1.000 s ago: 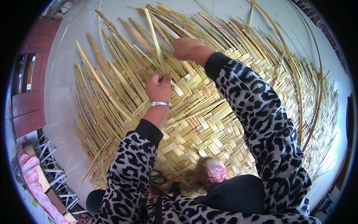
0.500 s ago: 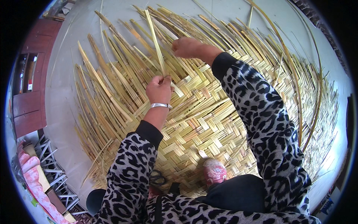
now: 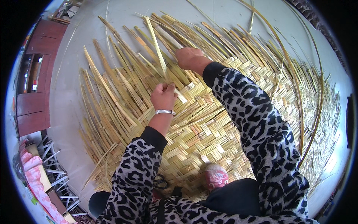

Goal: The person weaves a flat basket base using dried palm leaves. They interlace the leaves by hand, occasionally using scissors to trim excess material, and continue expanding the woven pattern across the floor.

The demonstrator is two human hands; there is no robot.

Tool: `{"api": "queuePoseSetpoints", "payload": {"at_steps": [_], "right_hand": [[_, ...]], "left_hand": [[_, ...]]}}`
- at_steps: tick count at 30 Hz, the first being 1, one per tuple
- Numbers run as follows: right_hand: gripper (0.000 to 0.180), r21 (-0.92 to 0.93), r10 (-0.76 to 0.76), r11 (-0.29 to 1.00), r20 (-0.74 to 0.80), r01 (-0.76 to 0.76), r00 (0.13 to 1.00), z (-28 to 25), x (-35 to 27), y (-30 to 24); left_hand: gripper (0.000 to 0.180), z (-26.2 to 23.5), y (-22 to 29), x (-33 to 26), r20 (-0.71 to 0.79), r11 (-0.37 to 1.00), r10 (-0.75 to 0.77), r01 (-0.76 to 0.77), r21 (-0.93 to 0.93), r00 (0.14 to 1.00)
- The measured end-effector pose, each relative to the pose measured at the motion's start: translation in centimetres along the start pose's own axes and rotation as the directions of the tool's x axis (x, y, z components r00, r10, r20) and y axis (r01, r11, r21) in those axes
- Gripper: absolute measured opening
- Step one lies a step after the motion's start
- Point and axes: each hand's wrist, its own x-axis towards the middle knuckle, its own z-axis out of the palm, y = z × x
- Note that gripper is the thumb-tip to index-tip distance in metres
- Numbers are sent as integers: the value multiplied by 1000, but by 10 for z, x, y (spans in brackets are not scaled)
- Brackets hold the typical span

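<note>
A woven reed mat (image 3: 209, 140) lies beneath me, its herringbone weave running out into long loose strips at the far and left sides. My left hand (image 3: 163, 96) pinches a pale split reed strip (image 3: 158, 48), which slants up and away to the far left; a short end shows past the fingers on the right. Farther off, my right hand (image 3: 190, 59) is closed low over the loose strips, beside a whitish flat strip (image 3: 168, 36). Its fingertips are turned away, so what they grip is hidden.
One patterned pink shoe (image 3: 216, 176) rests on the mat, with black-handled scissors (image 3: 161, 182) left of it. Long thin canes (image 3: 298, 93) arch across the right side. A dark red cabinet (image 3: 34, 108) and a pink cloth (image 3: 35, 168) stand along the left.
The whole view has shifted slightly. My right hand has drawn a little nearer to me, its forearm swinging left. My left hand keeps its pinch on the reed strip.
</note>
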Motion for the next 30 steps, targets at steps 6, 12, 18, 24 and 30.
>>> {"api": "queuePoseSetpoints", "payload": {"at_steps": [6, 12, 18, 24, 30], "right_hand": [[24, 317, -2, 947, 193, -61, 981, 2, 24, 21], [23, 697, 1, 713, 116, -82, 993, 14, 20, 42], [23, 606, -290, 725, -162, 327, 943, 7, -10, 36], [37, 740, -79, 670, 145, -55, 986, 4, -7, 31], [56, 616, -134, 763, 447, -196, 884, -9, 6, 11]], "left_hand": [[18, -2, 0, -2, 3, 1000, -11, 11, -26, 1000], [16, -2, -1, -2, 2, 1000, -14, 14, -14, 1000], [16, -1, -4, -2, -10, 999, 25, -25, -34, 1000], [16, 1, -5, -3, -37, 997, 34, -36, -64, 999], [16, 2, -3, -7, -52, 993, -2, -4, -120, 999]]}}
